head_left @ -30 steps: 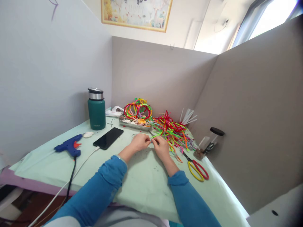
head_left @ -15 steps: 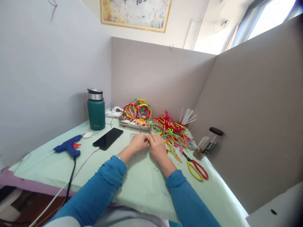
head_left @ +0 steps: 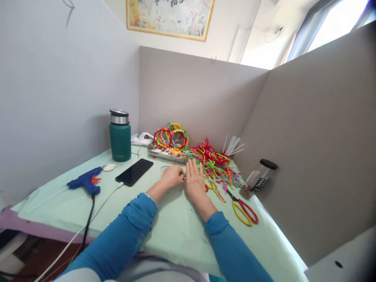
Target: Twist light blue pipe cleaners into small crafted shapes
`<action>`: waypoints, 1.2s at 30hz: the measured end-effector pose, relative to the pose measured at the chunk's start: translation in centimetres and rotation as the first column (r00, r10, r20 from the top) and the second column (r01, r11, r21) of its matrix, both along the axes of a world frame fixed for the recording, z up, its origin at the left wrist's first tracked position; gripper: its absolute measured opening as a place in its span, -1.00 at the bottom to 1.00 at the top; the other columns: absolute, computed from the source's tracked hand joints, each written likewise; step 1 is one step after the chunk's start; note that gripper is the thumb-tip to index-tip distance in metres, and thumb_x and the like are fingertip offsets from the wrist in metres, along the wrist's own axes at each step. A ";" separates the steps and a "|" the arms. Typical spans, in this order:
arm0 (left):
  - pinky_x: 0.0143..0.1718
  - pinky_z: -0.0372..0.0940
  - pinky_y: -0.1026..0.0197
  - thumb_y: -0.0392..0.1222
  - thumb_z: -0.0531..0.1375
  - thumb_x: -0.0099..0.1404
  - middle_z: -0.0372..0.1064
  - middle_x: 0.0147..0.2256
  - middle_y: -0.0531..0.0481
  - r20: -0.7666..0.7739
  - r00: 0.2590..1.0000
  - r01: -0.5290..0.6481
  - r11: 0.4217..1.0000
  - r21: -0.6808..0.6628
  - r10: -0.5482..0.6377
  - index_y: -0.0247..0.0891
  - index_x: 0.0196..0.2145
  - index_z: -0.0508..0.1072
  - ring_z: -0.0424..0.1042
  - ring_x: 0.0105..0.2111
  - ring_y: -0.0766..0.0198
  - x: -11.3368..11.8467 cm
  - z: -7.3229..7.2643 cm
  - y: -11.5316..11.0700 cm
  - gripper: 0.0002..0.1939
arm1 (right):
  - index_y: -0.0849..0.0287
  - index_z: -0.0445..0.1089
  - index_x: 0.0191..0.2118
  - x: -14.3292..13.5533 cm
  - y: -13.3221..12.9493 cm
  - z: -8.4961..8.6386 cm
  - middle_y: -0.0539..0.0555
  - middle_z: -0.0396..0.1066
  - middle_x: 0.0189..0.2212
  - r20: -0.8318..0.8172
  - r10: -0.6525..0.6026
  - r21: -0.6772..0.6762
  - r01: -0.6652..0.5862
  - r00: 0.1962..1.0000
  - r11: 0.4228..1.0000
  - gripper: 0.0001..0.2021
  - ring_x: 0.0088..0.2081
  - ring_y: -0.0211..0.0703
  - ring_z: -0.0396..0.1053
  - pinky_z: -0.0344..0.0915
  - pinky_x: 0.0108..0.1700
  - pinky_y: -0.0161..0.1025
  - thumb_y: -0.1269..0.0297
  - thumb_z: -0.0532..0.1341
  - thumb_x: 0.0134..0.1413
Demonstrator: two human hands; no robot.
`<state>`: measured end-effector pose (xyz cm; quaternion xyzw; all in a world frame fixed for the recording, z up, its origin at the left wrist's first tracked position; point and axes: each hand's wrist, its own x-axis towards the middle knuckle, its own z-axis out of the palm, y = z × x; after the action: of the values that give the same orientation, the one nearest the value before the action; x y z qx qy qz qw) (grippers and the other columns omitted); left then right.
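To the left, a matt green coat is worn by the bottle (head_left: pixel 120 141), topped by a collar (head_left: pixel 119 119) of shiny metal! Nearer, smooth black gloss is shown by the phone (head_left: pixel 135 172), and blue plastic is seen on the glue gun (head_left: pixel 85 181). Far side: the tray (head_left: pixel 164 156) is formed of grey metal, and a soft, fuzzy nap is carried by the stems (head_left: pixel 212 157). Over right, dark metal blades (head_left: pixel 231 194) are matched with smooth, coloured handles (head_left: pixel 249 211) on the scissors. Wrinkled cloth is seen in the sleeves (head_left: pixel 126 227), and below, a matt, creased sheet (head_left: pixel 179 227) is spread; paper or cloth cannot be told.
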<state>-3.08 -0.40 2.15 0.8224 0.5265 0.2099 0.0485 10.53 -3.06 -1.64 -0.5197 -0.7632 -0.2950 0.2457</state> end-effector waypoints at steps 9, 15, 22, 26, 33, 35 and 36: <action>-0.38 0.17 0.27 -0.11 0.08 0.16 0.51 -0.38 -0.06 -0.001 1.000 0.001 1.000 0.019 -0.001 -0.15 -0.39 0.54 0.43 -0.34 0.19 0.0 -0.3 0.2 -0.77 | 0.54 0.05 0.24 -0.1 -0.3 0.2 0.38 -0.11 0.29 -0.004 -0.037 -0.025 0.037 0.999 0.999 -0.46 0.34 0.14 -0.37 -0.43 0.26 0.26 0.48 -0.01 0.14; -0.38 0.18 0.27 -0.12 0.09 0.16 0.51 -0.37 -0.07 -0.006 1.000 0.000 1.000 0.020 0.000 -0.16 -0.40 0.53 0.43 -0.34 0.19 0.0 -0.2 0.2 -0.78 | 0.58 0.05 0.24 -0.4 -0.4 0.5 0.40 -0.12 0.28 -0.004 -0.052 -0.068 0.051 0.999 0.996 -0.45 0.33 0.15 -0.33 -0.41 0.27 0.23 0.49 -0.01 0.12; -0.38 0.18 0.27 -0.12 0.09 0.16 0.51 -0.38 -0.06 -0.005 1.000 -0.010 1.000 0.005 0.010 -0.16 -0.39 0.53 0.44 -0.34 0.19 0.0 -0.1 0.1 -0.78 | 0.55 0.04 0.25 -0.4 -0.4 0.1 0.39 -0.14 0.29 -0.017 -0.073 -0.068 0.071 0.997 0.995 -0.44 0.33 0.14 -0.27 -0.34 0.27 0.18 0.47 -0.01 0.12; -0.37 0.18 0.26 -0.11 0.08 0.17 0.51 -0.38 -0.05 -0.007 1.000 0.002 1.000 0.012 -0.002 -0.16 -0.39 0.53 0.43 -0.34 0.19 0.0 -0.1 0.1 -0.77 | 0.55 0.03 0.25 -0.3 -0.1 -0.2 0.42 -0.12 0.29 -0.025 -0.065 -0.050 0.064 0.998 0.997 -0.44 0.32 0.14 -0.23 -0.25 0.26 0.14 0.45 0.01 0.12; -0.32 0.19 0.27 -0.07 0.07 0.20 0.51 -0.35 -0.09 0.012 1.000 -0.025 1.000 -0.010 0.025 -0.17 -0.35 0.55 0.43 -0.30 0.20 0.0 0.2 0.0 -0.73 | 0.32 0.23 0.14 0.4 -0.5 0.1 0.31 0.32 0.06 -0.189 -0.072 -0.063 0.061 0.979 0.996 -0.59 0.07 0.03 0.20 -0.21 0.22 0.09 0.36 0.05 0.18; -0.32 0.20 0.26 -0.08 0.06 0.20 0.51 -0.36 -0.10 0.016 0.999 -0.028 1.000 -0.006 0.028 -0.17 -0.34 0.55 0.43 -0.30 0.18 -0.1 0.3 0.0 -0.72 | 0.27 0.30 0.07 0.9 -0.5 0.1 0.25 0.40 -0.04 -0.243 -0.070 -0.086 0.050 0.968 0.995 -0.65 -0.02 -0.01 0.26 -0.10 0.18 0.05 0.33 0.06 0.20; -0.32 0.20 0.25 -0.08 0.07 0.20 0.51 -0.36 -0.10 0.017 0.999 -0.027 1.000 -0.006 0.027 -0.17 -0.34 0.55 0.44 -0.30 0.17 -0.1 0.3 0.0 -0.72 | 0.25 0.33 0.03 1.1 -0.4 0.1 0.22 0.43 -0.09 -0.266 -0.063 -0.098 0.038 0.962 0.994 -0.68 -0.06 -0.02 0.28 -0.04 0.14 0.01 0.32 0.05 0.20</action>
<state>-3.16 -0.39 2.46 0.8133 0.5378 0.2159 0.0525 11.67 -3.50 -1.52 -0.5850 -0.7221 -0.1924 0.3153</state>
